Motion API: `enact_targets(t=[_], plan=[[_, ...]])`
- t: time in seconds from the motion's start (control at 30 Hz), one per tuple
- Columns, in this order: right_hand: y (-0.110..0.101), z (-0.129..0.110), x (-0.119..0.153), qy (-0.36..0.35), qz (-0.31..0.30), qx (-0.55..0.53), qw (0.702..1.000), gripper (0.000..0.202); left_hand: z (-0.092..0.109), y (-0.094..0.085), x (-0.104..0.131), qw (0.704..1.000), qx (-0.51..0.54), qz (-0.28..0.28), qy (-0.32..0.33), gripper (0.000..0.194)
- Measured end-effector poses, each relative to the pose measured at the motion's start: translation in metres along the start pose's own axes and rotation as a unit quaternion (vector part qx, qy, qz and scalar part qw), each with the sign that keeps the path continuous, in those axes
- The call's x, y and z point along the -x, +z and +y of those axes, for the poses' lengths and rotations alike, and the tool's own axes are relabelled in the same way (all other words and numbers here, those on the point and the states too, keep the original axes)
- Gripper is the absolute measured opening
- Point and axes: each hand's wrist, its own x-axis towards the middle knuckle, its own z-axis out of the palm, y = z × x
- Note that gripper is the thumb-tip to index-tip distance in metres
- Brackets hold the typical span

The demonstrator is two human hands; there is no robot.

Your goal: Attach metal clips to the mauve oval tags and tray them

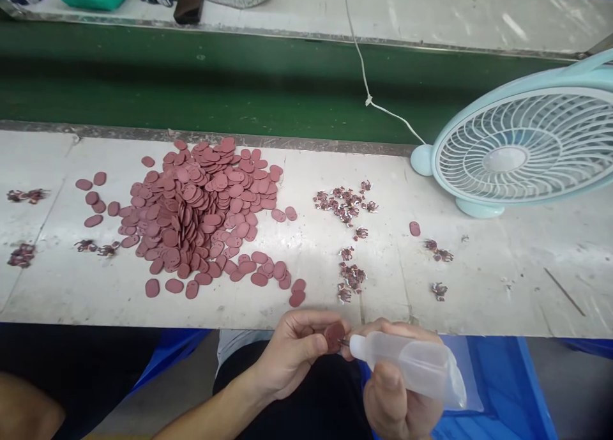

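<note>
Between the thumb and fingers of my left hand (pixel 294 350) is a reddish-brown oval disc (pixel 334 336), held just past the table's front edge. My right hand (pixel 402 389) grips a translucent squeeze bottle (pixel 407 363), tilted on its side with the white cap toward the disc. The bottle's thin dark nozzle meets the disc's face or stops very close to it. A large pile of similar oval discs (pixel 191 204) lies on the table to the left. Small brown-and-white figures (pixel 353 275) are clustered just beyond my hands.
A pale blue fan (pixel 507 152) stands at the right, its white cord (pixel 361 63) running up across the green strip (pixel 239 76). More small figures (pixel 438 251) sit near the fan. A blue bin (pixel 512 382) is below the table edge. Someone's arm (pixel 29 405) shows at lower left.
</note>
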Motion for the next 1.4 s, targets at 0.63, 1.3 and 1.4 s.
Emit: enact_targets(t=[0.63,1.3,1.4], plan=[[0.007,-0.013,-0.005,0.06,0.009,-0.066,0.996,0.026,-0.002,-0.01,0.002,1.0,0.004,0.002,-0.017,0.03],[-0.065,0.038,-0.05,0.209,-0.084,-0.181,0.957,0.027,0.016,-0.023,0.005,0.992,0.027,0.119,0.007,0.022],[-0.053,0.037,-0.049,0.098,-0.207,0.191,0.955,0.031,0.018,-0.021,0.005,0.991,0.024,0.129,0.003,0.022]])
